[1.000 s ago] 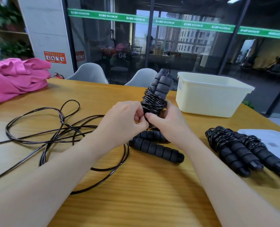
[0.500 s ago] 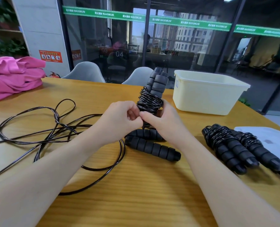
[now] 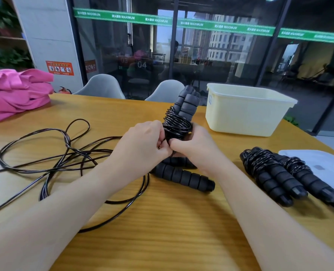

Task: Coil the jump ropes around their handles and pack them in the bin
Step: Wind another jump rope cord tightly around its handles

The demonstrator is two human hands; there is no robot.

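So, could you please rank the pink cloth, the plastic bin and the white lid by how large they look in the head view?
1. plastic bin
2. pink cloth, cropped at the frame edge, so unsure against the bin
3. white lid, also cropped

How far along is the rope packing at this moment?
Done: two coiled ropes lie beside the bin. In hand: both hands, left and right, finishing a third bundle. Left: one loose rope uncoiled; nothing visibly binned.

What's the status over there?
Left hand and right hand both gripping the coiled rope bundle. Bin unobstructed. Loose rope awaits.
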